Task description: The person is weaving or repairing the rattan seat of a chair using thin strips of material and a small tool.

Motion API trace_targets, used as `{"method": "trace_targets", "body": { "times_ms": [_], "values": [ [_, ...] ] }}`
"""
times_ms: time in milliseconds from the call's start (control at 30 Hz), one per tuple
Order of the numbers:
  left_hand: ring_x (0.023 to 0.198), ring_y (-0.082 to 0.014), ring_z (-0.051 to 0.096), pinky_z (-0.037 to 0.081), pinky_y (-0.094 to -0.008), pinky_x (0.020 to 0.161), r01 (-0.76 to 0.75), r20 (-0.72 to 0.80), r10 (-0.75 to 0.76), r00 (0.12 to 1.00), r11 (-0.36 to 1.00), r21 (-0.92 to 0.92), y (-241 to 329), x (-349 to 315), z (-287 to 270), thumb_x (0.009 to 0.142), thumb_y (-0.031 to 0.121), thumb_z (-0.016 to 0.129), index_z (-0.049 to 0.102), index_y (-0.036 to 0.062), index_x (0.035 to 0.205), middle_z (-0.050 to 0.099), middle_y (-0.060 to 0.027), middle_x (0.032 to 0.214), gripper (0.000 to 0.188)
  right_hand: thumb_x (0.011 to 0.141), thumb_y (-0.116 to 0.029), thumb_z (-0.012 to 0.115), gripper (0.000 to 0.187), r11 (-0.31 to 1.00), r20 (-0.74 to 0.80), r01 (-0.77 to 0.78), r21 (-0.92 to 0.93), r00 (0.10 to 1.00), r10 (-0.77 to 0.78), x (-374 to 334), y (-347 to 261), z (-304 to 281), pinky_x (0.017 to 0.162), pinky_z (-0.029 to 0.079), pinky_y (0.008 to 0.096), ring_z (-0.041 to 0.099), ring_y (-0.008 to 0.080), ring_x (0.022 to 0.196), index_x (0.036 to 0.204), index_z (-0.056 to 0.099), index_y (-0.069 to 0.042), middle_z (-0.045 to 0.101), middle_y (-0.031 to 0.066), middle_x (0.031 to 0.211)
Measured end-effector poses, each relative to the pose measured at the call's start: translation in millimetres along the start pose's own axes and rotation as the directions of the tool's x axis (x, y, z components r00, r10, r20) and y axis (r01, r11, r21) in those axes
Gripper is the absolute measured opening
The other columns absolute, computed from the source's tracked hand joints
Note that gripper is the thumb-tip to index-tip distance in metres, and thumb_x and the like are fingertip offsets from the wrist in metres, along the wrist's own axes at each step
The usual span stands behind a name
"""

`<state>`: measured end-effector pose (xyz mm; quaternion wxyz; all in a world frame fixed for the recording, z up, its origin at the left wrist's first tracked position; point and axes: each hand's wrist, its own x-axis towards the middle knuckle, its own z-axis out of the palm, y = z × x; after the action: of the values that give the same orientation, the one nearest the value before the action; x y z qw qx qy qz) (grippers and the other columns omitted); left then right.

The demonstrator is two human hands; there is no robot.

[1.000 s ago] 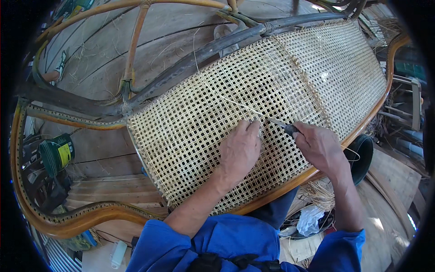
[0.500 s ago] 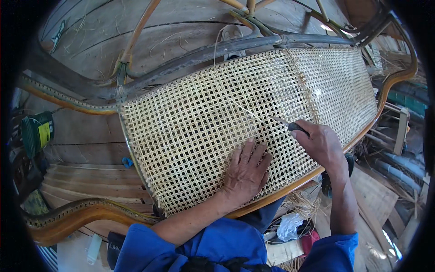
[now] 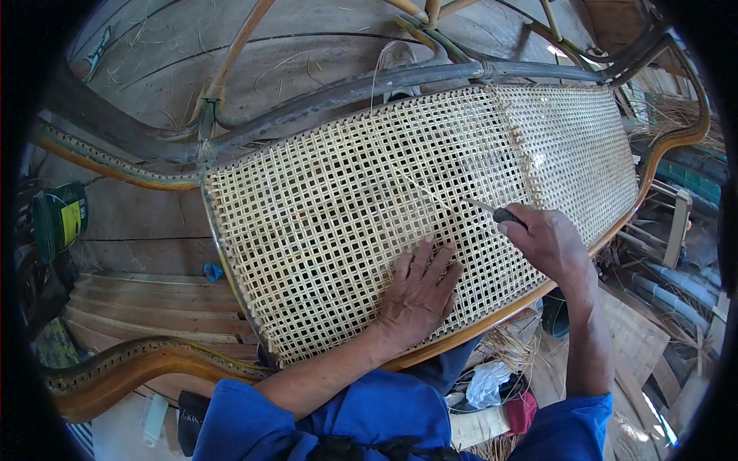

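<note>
Left hand (image 3: 419, 296) flat, empty, fingers spread on woven cane panel (image 3: 323, 223), likely light, springy. Right hand (image 3: 550, 240) curls fingers round pointed hand tool (image 3: 483, 206); dark handle (image 3: 507, 217) seems surest grip.

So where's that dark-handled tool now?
In the head view, the dark-handled tool is right of centre, in the right hand, over the woven panel.

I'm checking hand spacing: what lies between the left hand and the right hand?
In the head view, only woven cane lies between the left hand and the right hand, which holds a tool.
</note>
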<state>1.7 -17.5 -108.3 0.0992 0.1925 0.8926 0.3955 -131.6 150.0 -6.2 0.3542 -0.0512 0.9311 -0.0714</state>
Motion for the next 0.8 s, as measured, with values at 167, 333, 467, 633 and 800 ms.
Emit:
{"method": "trace_targets", "body": {
  "times_ms": [167, 333, 467, 633, 800],
  "values": [
    [0.127, -0.0376, 0.037, 0.034, -0.0517, 0.1, 0.018, 0.023, -0.017, 1.0, 1.0, -0.022, 1, 1, -1, 0.079, 0.019, 0.063, 0.056, 0.0056, 0.117, 0.046, -0.0143, 0.131, 0.041, 0.09, -0.029, 0.052, 0.025, 1.0, -0.028, -0.014, 0.008, 1.0, 0.015, -2, -3, 7, 0.055, 0.047, 0.0414, 0.06, 0.0317, 0.057, 0.093, 0.06, -0.005, 0.058, 0.0173, 0.062],
    [0.126, -0.0381, 0.038, 0.035, -0.0519, 0.1, 0.0, 0.006, 0.0, 1.0, 1.0, -0.027, 0, 1, -1, 0.08, 0.02, 0.063, 0.057, 0.0047, 0.117, 0.046, -0.0148, 0.131, 0.041, 0.091, -0.029, 0.051, 0.026, 1.0, -0.007, -0.015, 0.01, 1.0, 0.015, -3, -4, 8, 0.052, 0.046, 0.04, 0.06, 0.0293, 0.055, 0.094, 0.06, -0.005, 0.058, 0.0164, 0.062],
    [0.126, -0.038, 0.039, 0.034, -0.0519, 0.1, 0.009, 0.012, -0.009, 1.0, 1.0, 0.011, 0, 1, -2, 0.079, 0.02, 0.063, 0.057, 0.0049, 0.118, 0.045, -0.015, 0.132, 0.042, 0.092, -0.027, 0.052, 0.025, 0.986, -0.152, -0.002, 0.167, 0.988, 0.027, 7, 0, 11, 0.05, 0.044, 0.0377, 0.058, 0.0268, 0.053, 0.094, 0.06, -0.004, 0.057, 0.0165, 0.061],
    [0.127, -0.0378, 0.038, 0.034, -0.0526, 0.101, 0.013, 0.029, -0.012, 1.0, 0.999, -0.031, 0, 0, -2, 0.079, 0.018, 0.064, 0.057, 0.0052, 0.118, 0.045, -0.0149, 0.133, 0.042, 0.091, -0.027, 0.055, 0.022, 0.992, -0.135, 0.065, 0.11, 0.99, -0.05, -1, -3, 8, 0.048, 0.044, 0.0366, 0.055, 0.0246, 0.048, 0.09, 0.059, -0.005, 0.055, 0.0135, 0.057],
    [0.127, -0.0379, 0.038, 0.034, -0.0519, 0.101, 0.018, 0.025, -0.017, 1.0, 0.999, -0.039, 0, 1, -2, 0.078, 0.017, 0.064, 0.057, 0.0051, 0.116, 0.046, -0.0151, 0.132, 0.041, 0.091, -0.029, 0.054, 0.023, 0.996, -0.035, 0.081, 0.025, 0.996, -0.08, -3, 0, 16, 0.05, 0.045, 0.0394, 0.058, 0.0281, 0.052, 0.089, 0.059, -0.006, 0.058, 0.014, 0.06]
  ]
}}
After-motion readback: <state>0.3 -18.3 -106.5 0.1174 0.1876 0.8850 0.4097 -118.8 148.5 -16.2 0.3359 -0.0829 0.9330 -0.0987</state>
